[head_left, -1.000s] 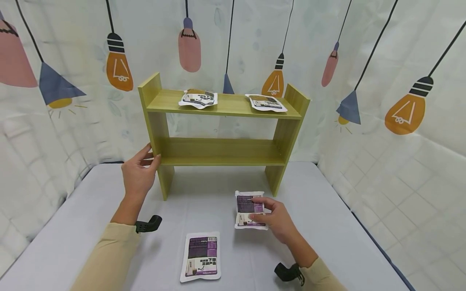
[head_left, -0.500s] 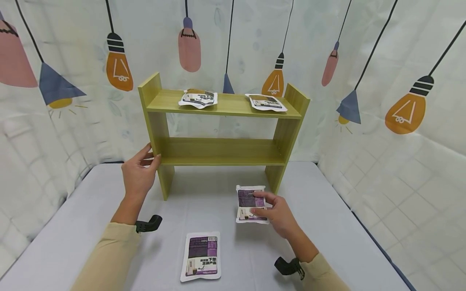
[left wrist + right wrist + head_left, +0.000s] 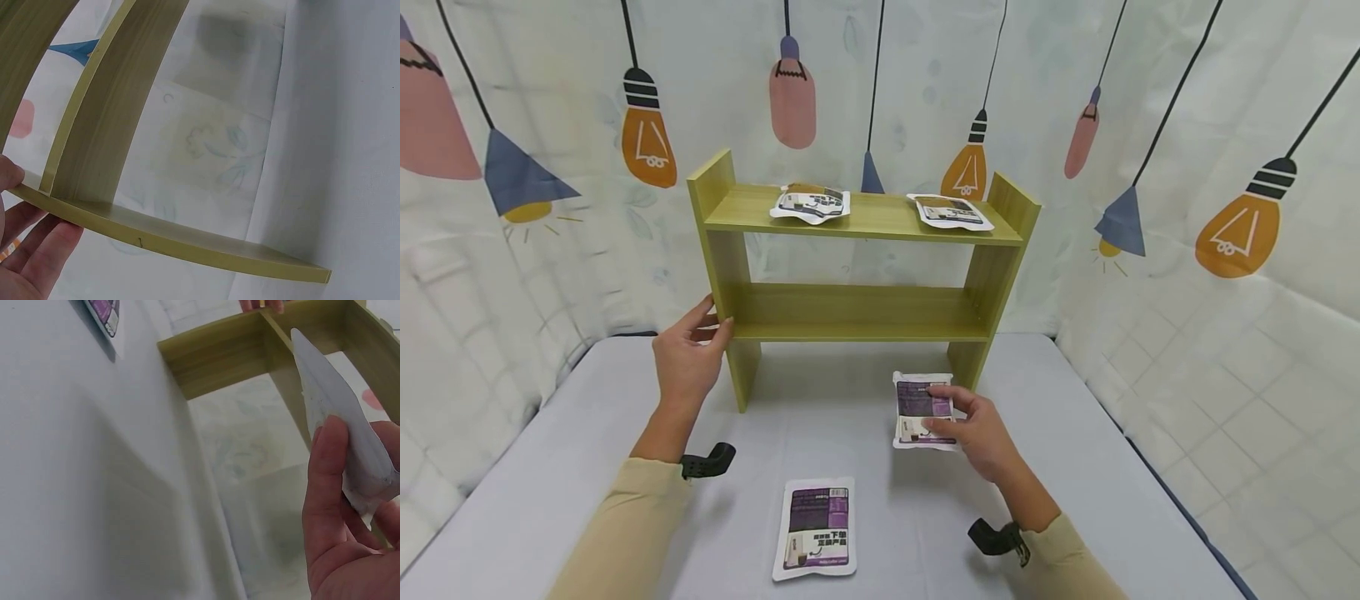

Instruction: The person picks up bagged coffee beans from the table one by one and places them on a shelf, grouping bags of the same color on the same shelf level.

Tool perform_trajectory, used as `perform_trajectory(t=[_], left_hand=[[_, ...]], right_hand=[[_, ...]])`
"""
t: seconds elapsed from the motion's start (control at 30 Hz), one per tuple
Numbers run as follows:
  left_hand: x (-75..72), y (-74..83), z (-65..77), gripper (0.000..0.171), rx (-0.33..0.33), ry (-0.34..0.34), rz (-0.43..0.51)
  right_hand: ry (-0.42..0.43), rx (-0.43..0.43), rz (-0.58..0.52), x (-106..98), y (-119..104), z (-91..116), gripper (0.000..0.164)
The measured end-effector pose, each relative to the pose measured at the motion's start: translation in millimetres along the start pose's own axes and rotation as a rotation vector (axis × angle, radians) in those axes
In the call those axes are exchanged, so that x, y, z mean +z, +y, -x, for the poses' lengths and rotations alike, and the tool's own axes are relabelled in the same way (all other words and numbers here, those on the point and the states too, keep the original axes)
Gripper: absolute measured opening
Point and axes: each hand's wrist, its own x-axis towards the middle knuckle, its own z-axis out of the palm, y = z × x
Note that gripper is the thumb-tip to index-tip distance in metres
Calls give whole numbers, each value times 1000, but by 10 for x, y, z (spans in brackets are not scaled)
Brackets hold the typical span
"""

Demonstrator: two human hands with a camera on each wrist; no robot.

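My left hand (image 3: 688, 358) grips the left side panel of a two-tier wooden shelf (image 3: 857, 312), thumb at the front edge and fingers on the outer face. In the left wrist view those fingers (image 3: 53, 250) lie along the panel's outside. Between thumb and fingers, my right hand (image 3: 981, 429) pinches a white pouch with a purple label (image 3: 922, 410) by its right side. The right wrist view shows this pouch (image 3: 340, 412) edge-on, lifted above the table before the shelf. A second purple-labelled pouch (image 3: 815, 529) lies flat on the table at the front.
Two white pouches with brownish labels, one left (image 3: 810, 203) and one right (image 3: 951, 212), lie on the top board. The table (image 3: 760, 450) has a pale cloth. Behind and beside it hangs a lamp-patterned curtain (image 3: 715, 100).
My right hand has carried the pinched pouch slightly up, away from me and a little right, toward the shelf. The left hand keeps its hold on the side panel.
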Motion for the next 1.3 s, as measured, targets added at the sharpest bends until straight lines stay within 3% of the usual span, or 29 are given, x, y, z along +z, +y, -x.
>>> perform_trajectory(t=[0.43, 1.3], left_hand=[[-5, 0, -2, 49, -21, -12, -19], [-5, -8, 4, 49, -41, -18, -13]], right_hand=[[-6, -62, -68, -44, -157, -19, 56], [7, -94, 21, -115, -391, -127, 55]])
